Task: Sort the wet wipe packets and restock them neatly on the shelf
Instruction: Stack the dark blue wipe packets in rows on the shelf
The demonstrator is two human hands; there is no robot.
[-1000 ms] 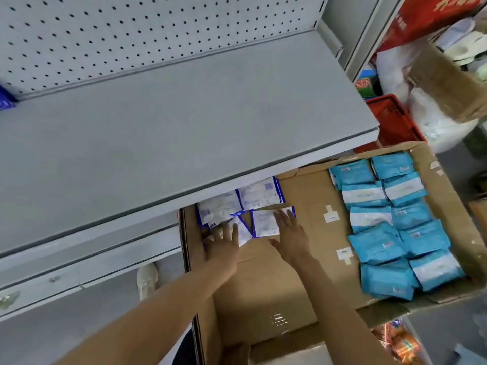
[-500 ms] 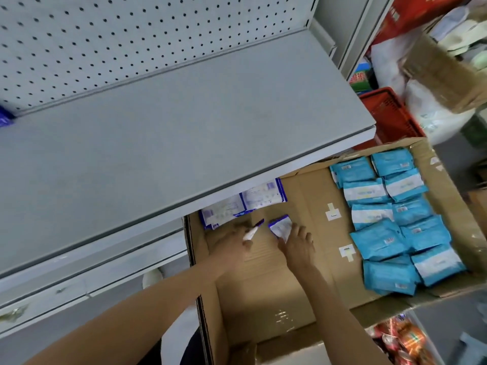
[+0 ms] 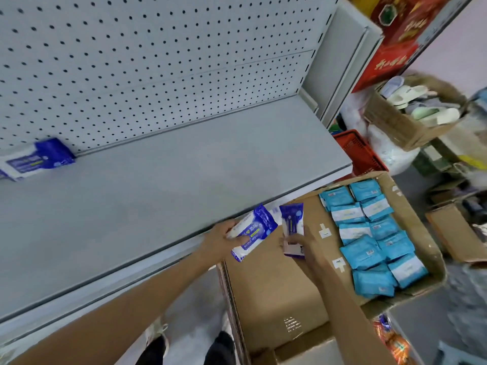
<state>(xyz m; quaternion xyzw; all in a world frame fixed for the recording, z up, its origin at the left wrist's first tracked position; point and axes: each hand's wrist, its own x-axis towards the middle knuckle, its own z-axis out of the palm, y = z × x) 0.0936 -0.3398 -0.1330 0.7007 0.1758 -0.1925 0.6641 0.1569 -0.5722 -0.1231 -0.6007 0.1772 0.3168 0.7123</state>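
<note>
My left hand [image 3: 224, 237] grips a blue-and-white alcohol wipe packet [image 3: 254, 229] right at the front edge of the grey shelf [image 3: 163, 191]. Beside it, my right hand [image 3: 303, 246] holds a second blue-and-white packet [image 3: 292, 223] upright above the open cardboard box [image 3: 279, 288]. Several light-blue wipe packets [image 3: 369, 238] lie in rows at the box's right side. One more blue-and-white packet [image 3: 35, 159] lies on the shelf at the far left, against the pegboard.
The white pegboard [image 3: 158, 61] backs the shelf. To the right stand a red basket [image 3: 361, 151], a carton of slippers [image 3: 411, 114] and red boxes [image 3: 390, 43]. My feet [image 3: 158, 335] stand on the floor below the shelf.
Both hands have lifted out of the box's far corner, each with a blue-and-white packet, up to the shelf's front edge. The view has tilted upward, showing more pegboard and the packet at left.
</note>
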